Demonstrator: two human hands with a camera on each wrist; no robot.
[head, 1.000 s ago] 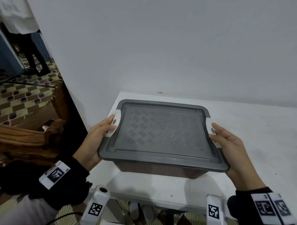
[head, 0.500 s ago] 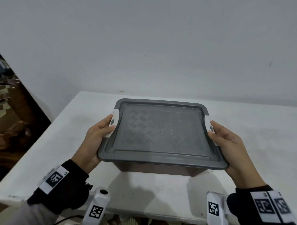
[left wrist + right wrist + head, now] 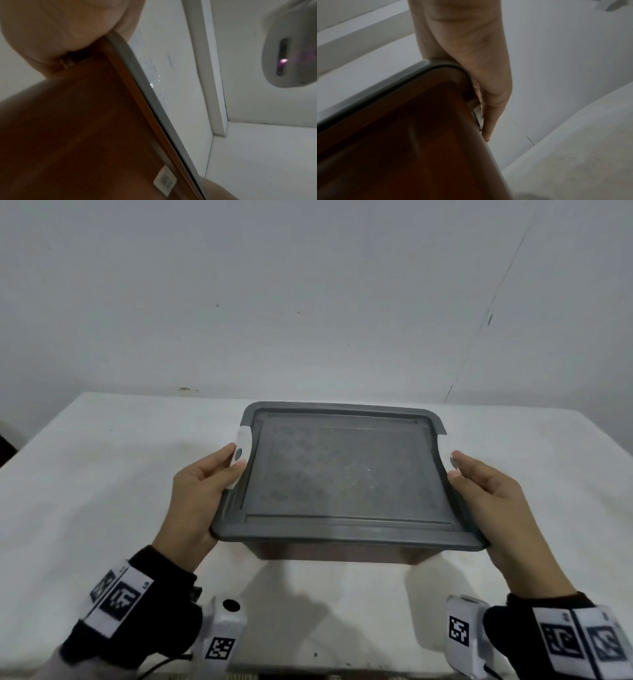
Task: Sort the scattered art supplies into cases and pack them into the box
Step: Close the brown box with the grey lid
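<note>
A storage box with a grey patterned lid, brown walls and white side latches hangs just above the near part of the white table. My left hand grips its left edge, thumb on the white latch. Holding the right edge is my right hand, thumb by the right latch. The left wrist view looks up along the brown wall and grey lid rim, with my left hand above. The right wrist view has my right hand against the box corner. The lid hides the inside.
A plain white wall rises behind the table. The tabletop around the box is bare white cloth with faint stains. A small white label sticks to the box's brown wall. No loose art supplies or cases are in view.
The view has swung right, and the doorway and wooden furniture at left have dropped out of sight. The box now hangs over the middle of the table. Both hands keep their hold.
</note>
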